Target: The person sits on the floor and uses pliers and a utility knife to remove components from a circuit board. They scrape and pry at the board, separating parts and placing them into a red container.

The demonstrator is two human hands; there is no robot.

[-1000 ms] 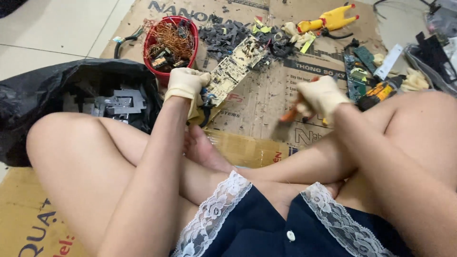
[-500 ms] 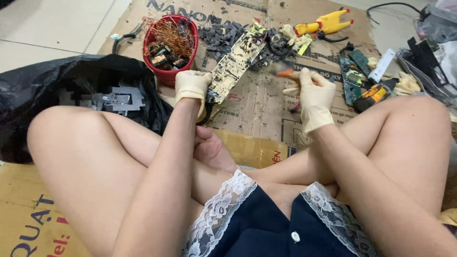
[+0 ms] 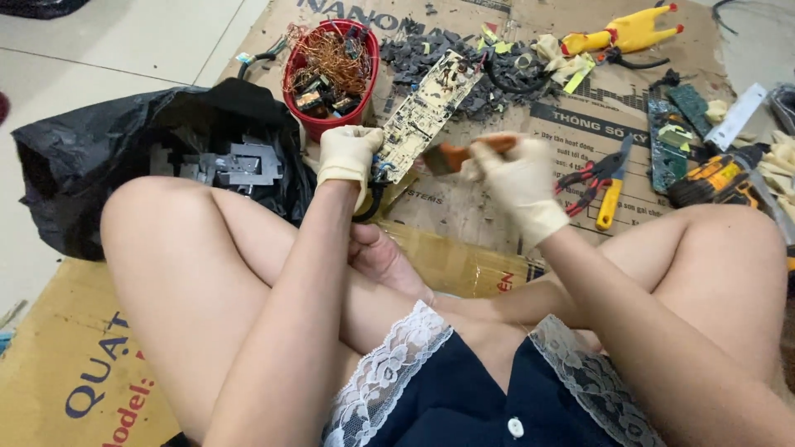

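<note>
I sit cross-legged on cardboard. My left hand (image 3: 348, 156), in a cream glove, grips the near end of a long pale circuit board (image 3: 426, 112) that tilts up and away. My right hand (image 3: 517, 178), also gloved, holds an orange-handled tool (image 3: 464, 154) level, its dark end pointing left and close to the board's lower part. Whether the tool touches the board I cannot tell.
A red bucket (image 3: 308, 124) of copper wire and parts stands behind my left hand. A black bag (image 3: 99, 153) with grey metal pieces lies at left. Red and yellow pliers (image 3: 603, 182), a yellow drill (image 3: 719, 178), green boards (image 3: 675, 132) and dark debris (image 3: 431, 51) lie on the cardboard (image 3: 464, 215).
My right hand has picked up the orange-handled tool and brought it left toward the board. My left hand keeps holding the board, now raised a little nearer.
</note>
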